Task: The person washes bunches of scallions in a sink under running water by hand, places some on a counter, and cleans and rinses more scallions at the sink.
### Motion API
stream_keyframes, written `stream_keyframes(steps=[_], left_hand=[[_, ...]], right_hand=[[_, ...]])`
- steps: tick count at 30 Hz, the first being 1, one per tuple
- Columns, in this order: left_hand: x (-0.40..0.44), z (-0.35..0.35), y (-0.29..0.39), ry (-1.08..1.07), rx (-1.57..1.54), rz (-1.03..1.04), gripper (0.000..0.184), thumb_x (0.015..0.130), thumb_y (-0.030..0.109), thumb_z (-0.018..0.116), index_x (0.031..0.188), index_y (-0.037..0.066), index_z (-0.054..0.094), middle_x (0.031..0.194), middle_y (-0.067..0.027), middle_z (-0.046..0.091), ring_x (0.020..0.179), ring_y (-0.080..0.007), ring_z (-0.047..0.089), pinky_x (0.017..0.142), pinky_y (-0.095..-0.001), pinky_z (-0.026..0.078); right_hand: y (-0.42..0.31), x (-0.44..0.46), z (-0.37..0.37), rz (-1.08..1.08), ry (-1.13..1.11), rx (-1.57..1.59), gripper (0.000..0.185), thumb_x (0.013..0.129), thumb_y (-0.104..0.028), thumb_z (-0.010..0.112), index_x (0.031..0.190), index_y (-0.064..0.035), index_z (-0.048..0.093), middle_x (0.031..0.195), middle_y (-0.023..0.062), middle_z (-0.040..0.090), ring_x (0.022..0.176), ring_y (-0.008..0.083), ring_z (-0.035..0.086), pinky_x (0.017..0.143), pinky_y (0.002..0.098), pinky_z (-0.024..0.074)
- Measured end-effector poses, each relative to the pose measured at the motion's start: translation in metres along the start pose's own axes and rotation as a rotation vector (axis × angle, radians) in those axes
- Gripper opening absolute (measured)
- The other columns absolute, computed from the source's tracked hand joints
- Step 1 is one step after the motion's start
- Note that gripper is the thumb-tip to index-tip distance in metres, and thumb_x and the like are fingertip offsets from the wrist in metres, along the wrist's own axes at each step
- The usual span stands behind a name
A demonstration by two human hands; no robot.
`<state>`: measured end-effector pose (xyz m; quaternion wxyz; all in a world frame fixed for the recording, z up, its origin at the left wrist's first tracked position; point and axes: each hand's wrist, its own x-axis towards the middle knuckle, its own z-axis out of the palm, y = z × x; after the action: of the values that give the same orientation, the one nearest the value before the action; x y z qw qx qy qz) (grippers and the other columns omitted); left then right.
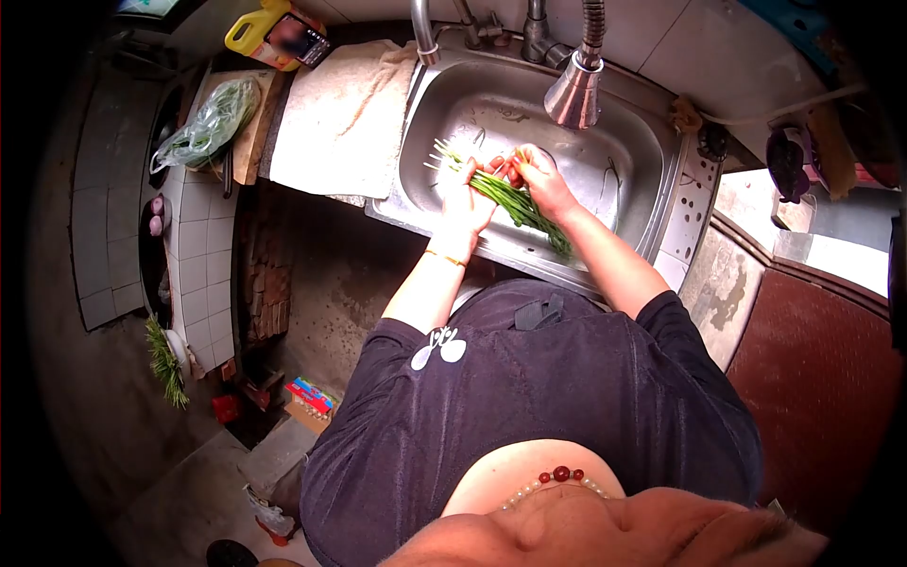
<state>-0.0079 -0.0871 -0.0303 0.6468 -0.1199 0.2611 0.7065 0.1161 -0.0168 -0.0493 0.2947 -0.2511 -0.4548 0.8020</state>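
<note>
1. Greens (524,210): thin bunch, held over the sink (402,216), toward its near edge. Pale ends point to the far-left corner, green tips to the near edge.
2. Left hand (463,200): partly closed around the pale-end half. Right hand (545,182): fingers drawn in at the stems; can't tell if they pinch a strand.
3. Handling, my read: light, bendy, tips floppy. Slippery if wet, bruises easily. Best hold is loosely round the firmer pale half; tips will splay.
4. Sink: steel basin, loose strands (612,178) inside toward the right edge. Spray head (573,93) hangs over the far edge.
5. Bag (219,121): clear, thin plastic, leafy greens inside. Sits on the board (253,140), left on the bench (196,217).
6. Cloth (340,123): flat, by sink's left edge. Jug (249,34) beyond, contents unclear; phone (300,40) against it.
7. Box (312,401): low left, small pale pieces at its open side.
</note>
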Motion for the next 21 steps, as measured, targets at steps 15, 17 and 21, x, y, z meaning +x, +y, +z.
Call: stream_keyframes(steps=[15, 17, 21], left_hand=[[-0.002, -0.029, 0.057, -0.015, 0.133, 0.033, 0.006, 0.082, 0.012, 0.053, 0.080, 0.007, 0.052, 0.073, -0.0080, 0.053, 0.078, -0.0236, 0.054, 0.085, -0.0489, 0.040], [-0.007, -0.025, 0.050, -0.024, 0.199, 0.049, 0.005, 0.080, 0.005, 0.052, 0.085, 0.006, 0.052, 0.076, -0.0086, 0.054, 0.079, -0.0241, 0.054, 0.085, -0.0490, 0.041], [-0.008, -0.024, 0.040, -0.145, 0.224, -0.012, 0.022, 0.075, -0.004, 0.052, 0.095, 0.005, 0.051, 0.084, -0.0096, 0.056, 0.085, -0.0252, 0.055, 0.088, -0.0497, 0.041]], right_hand=[[-0.105, -0.029, -0.059, -0.182, 0.427, -1.071, 0.012, 0.081, -0.014, 0.052, 0.090, -0.0061, 0.052, 0.079, 0.0119, 0.060, 0.072, 0.0201, 0.059, 0.065, 0.0298, 0.0444], [-0.105, -0.030, -0.057, -0.092, 0.425, -1.183, 0.013, 0.080, -0.016, 0.052, 0.088, -0.0062, 0.054, 0.080, 0.0155, 0.060, 0.073, 0.0231, 0.059, 0.066, 0.0308, 0.0447], [-0.082, -0.022, -0.054, -0.152, 0.262, -0.927, 0.017, 0.083, -0.019, 0.050, 0.088, -0.0047, 0.058, 0.080, 0.0135, 0.061, 0.074, 0.0202, 0.059, 0.067, 0.0294, 0.0446]])
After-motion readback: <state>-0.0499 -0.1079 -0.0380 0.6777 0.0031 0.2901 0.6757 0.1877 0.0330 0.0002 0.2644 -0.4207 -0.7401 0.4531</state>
